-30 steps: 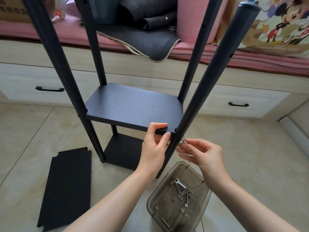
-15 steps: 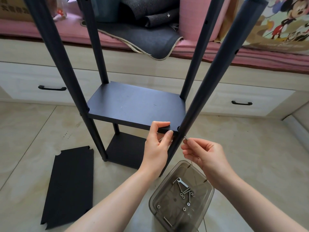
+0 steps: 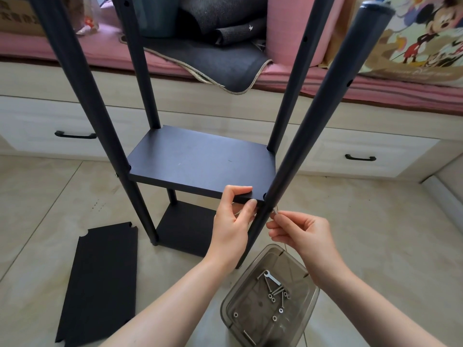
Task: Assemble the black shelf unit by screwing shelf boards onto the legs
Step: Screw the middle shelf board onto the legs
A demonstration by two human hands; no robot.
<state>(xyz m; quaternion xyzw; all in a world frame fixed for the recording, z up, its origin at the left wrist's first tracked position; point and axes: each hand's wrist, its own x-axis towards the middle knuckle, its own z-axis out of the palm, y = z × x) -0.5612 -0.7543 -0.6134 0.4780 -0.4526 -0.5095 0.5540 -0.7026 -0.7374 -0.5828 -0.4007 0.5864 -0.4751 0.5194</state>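
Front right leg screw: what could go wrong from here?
1. The right hand pinches the screw by its tip at the leg; it may slip and drop beside the bin.
2. Only the left hand holds the shelf board corner; if it shifts, the holes may misalign and the screw could go in crooked.

A glossy beige tiled floor (image 3: 375, 234) carries a partly built black shelf unit, its four round black legs (image 3: 140, 209) standing on the tiles, with a low black bottom board (image 3: 185, 226) near floor level. A loose flat black shelf board with notched corners (image 3: 100, 279) lies to the left of the unit, apart from it. A smoky translucent plastic container (image 3: 270, 299) sits on the tiles in the near foreground, just beside the nearest leg, holding silver screws, washers and a small flat wrench (image 3: 271, 279). A cream drawer-fronted platform (image 3: 375, 151) borders the floor behind.
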